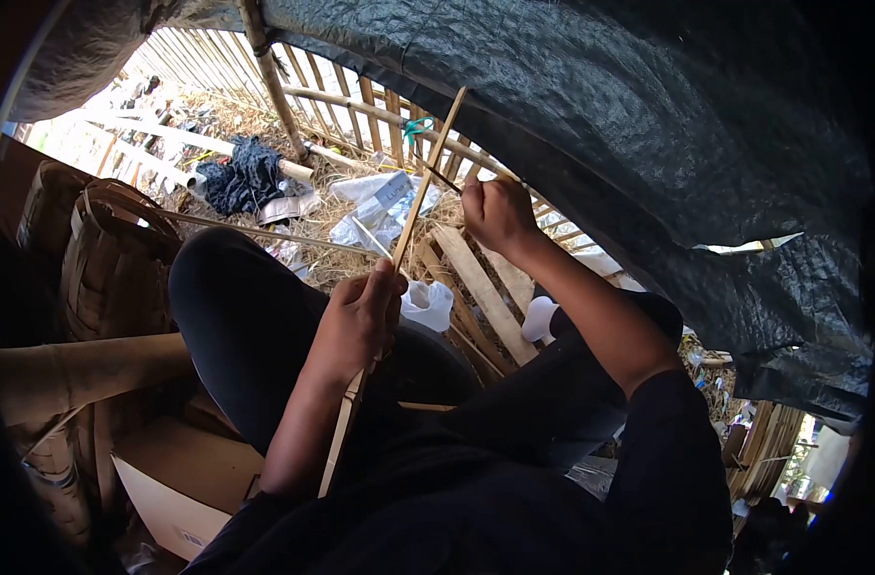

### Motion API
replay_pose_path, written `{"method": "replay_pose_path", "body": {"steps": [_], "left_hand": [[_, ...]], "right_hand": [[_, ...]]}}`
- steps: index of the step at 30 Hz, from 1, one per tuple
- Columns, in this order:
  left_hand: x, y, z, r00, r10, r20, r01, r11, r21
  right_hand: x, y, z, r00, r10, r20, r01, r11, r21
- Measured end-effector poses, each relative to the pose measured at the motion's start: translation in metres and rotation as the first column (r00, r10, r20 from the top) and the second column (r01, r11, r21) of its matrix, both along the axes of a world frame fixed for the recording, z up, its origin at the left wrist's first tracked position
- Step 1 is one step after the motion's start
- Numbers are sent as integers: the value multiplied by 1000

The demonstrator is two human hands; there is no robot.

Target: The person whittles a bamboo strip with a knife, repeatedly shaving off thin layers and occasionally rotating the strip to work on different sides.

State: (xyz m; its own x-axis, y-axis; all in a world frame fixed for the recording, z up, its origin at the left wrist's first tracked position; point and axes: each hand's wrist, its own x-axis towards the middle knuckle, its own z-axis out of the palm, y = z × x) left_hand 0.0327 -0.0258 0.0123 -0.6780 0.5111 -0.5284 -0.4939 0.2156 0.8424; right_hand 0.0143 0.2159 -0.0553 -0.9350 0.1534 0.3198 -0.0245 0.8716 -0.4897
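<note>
My left hand point(356, 321) is closed around a long, pale bamboo strip point(420, 201). The strip slants up and away from my lap, and its lower end passes under my forearm. A thinner strip point(275, 233) stretches leftward from near the same hand; whether my fingers grip it too is hidden. In my right hand point(500, 213), shut in a fist, is a thin dark knife point(444, 180). Its blade points up and left and crosses the bamboo strip; contact between them cannot be made out.
Woven baskets point(107, 259) and a thick bamboo pole point(92, 369) stand at my left, above a cardboard box point(174, 498). Wooden planks point(485, 292), a white plastic bag point(428, 305) and dark cloth point(251, 177) lie ahead. A black tarp point(629, 125) hangs over a bamboo fence point(375, 110).
</note>
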Motion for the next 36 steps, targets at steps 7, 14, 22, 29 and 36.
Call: {"method": "replay_pose_path", "body": {"steps": [7,14,22,29,36], "left_hand": [[0,-4,-13,998,-14,-59,12,999,-39],[10,-2,-3,998,-38,-53,40,998,38],[9,-1,3,991,-51,120,35,990,134],[2,-6,3,932,-40,361,-72,953,293],[1,-8,-2,933,-32,359,-69,962,266]], "right_hand": [[20,-33,14,994,-1,107,0,1000,8],[27,-36,27,997,82,-13,-81,994,72],[34,-32,29,998,65,-18,-65,997,-35],[17,-34,33,999,31,14,-29,996,-85],[-3,-30,20,998,25,-65,-25,1000,9]]}}
